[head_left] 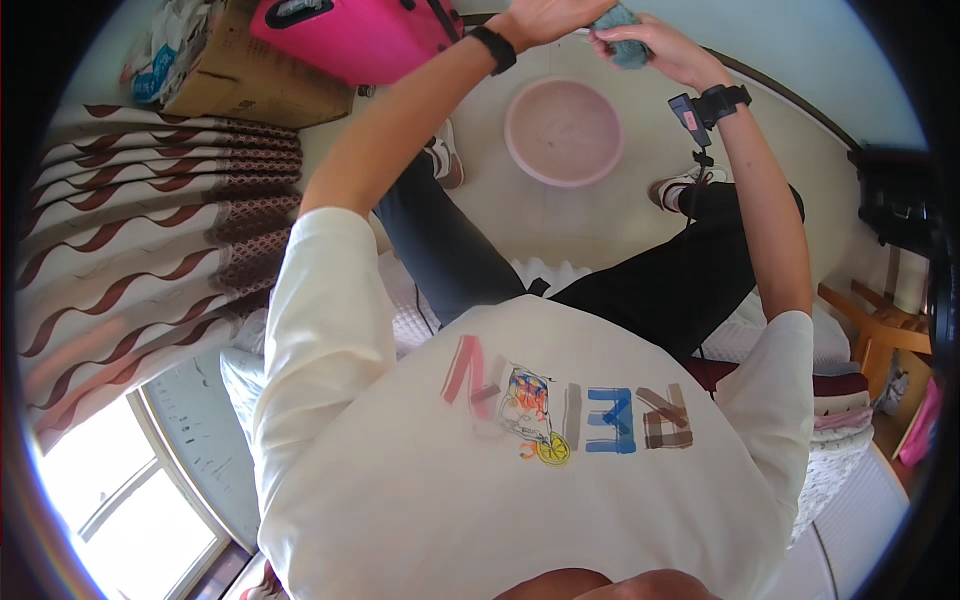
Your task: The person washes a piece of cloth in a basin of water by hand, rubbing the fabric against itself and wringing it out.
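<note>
At the upper edge of the head view, a bunched grey-green cloth is held up in front of me, beyond the basin. My right hand is closed round its lower part, with the thumb laid across it. My left hand meets the cloth's upper end and looks closed on it, though the picture's edge cuts off some of its fingers. Below and nearer to me, a round pale pink basin stands on the floor between my feet. Each wrist wears a black band, and a small device with a cord hangs by the right one.
A bright pink case and a cardboard box stand at the far left, above a striped curtain. On the right are a black object and a wooden chair. Folded textiles lie beside my right side.
</note>
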Available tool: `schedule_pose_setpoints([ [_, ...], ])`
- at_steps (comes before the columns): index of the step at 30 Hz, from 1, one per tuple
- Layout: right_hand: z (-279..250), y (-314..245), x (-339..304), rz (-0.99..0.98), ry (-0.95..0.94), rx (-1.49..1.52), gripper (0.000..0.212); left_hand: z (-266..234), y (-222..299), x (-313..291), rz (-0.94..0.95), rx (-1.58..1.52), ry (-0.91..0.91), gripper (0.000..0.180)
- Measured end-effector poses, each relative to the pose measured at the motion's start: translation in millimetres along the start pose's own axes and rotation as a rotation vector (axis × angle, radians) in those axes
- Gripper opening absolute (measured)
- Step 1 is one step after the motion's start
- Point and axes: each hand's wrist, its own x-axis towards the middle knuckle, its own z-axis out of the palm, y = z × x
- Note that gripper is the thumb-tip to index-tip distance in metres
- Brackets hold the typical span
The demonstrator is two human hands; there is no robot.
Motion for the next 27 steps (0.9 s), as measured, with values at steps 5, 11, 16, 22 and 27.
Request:
schedule_pose_setpoints([
  [5, -8, 10, 0, -0.161, -0.293, 0.523, 0.037, -2, -13, 23, 0.204, 0.016, 0.123, 0.029],
  [11, -45, 32, 27, -0.041, -0.456, 0.720, 0.034, -5, -18, 45, 0.245, -0.073, 0.089, 0.034],
  [16, -26, 21, 33, 0.044, -0.404, 0.590, 0.023, 11, -29, 28, 0.153, 0.085, 0.009, 0.024],
  [22, 0, 5, 40, -0.372, 0.253, -0.817, 0.019, 39, -30, 10, -0.094, 0.187, -0.380, 0.018],
  [27, -1, 26, 60, -0.634, 0.341, -1.130, 0.016, 48, -21, 0, -0.339, -0.011, -0.366, 0.016],
])
